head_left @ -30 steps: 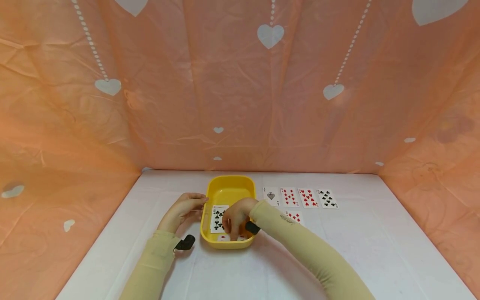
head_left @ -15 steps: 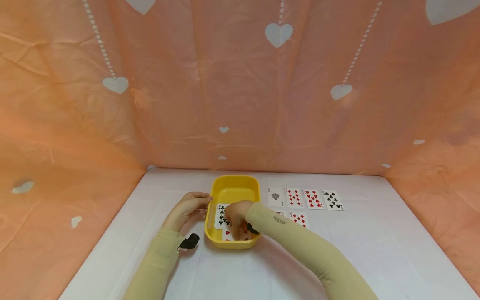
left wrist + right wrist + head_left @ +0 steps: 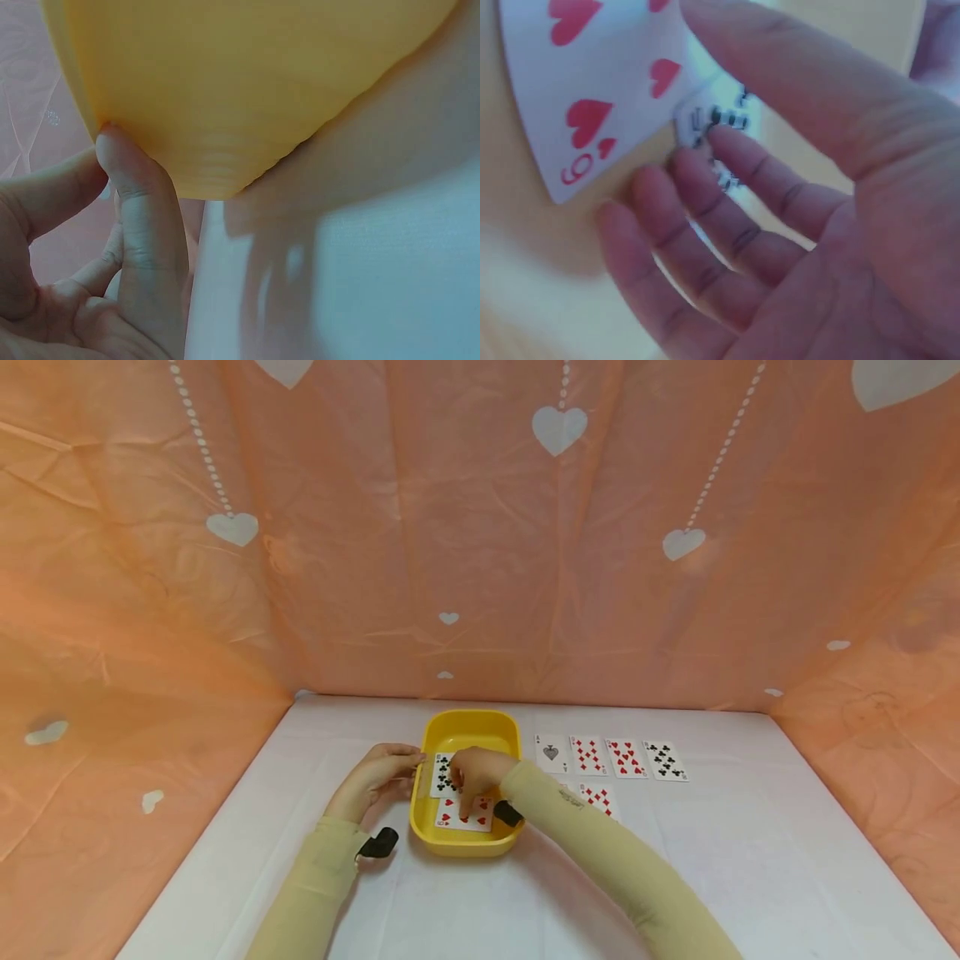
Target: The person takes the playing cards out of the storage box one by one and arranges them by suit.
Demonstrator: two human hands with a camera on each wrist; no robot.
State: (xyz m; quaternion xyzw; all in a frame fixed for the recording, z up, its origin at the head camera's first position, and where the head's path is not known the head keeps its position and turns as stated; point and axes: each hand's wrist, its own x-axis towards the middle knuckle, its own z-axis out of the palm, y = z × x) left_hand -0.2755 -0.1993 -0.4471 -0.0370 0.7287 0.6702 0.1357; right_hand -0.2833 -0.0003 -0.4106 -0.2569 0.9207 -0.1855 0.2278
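Note:
A yellow tray (image 3: 467, 850) stands on the white table in the head view. My left hand (image 3: 372, 777) pinches its left rim between thumb and forefinger; the left wrist view shows the thumb (image 3: 146, 210) against the outer wall. Inside the tray lies a playing card of hearts (image 3: 478, 817), crosswise near the front end. My right hand (image 3: 480, 770) is over it, thumb pressed on its face and the other fingers loosely bent. A clubs card (image 3: 441, 766) lies behind the hearts card, partly hidden by that hand. In the right wrist view several fingertips are close to the clubs card (image 3: 724, 116).
Right of the tray, a row of face-up cards runs along the table: an ace of spades (image 3: 552, 753), a diamonds card (image 3: 588, 756), a hearts card (image 3: 627, 758) and a clubs card (image 3: 665, 761). Another diamonds card (image 3: 598, 799) lies nearer, partly behind the right sleeve.
The hearts card has slid back from the tray's front end under my right thumb, and the clubs card has shifted back too. My left hand keeps its place at the rim.

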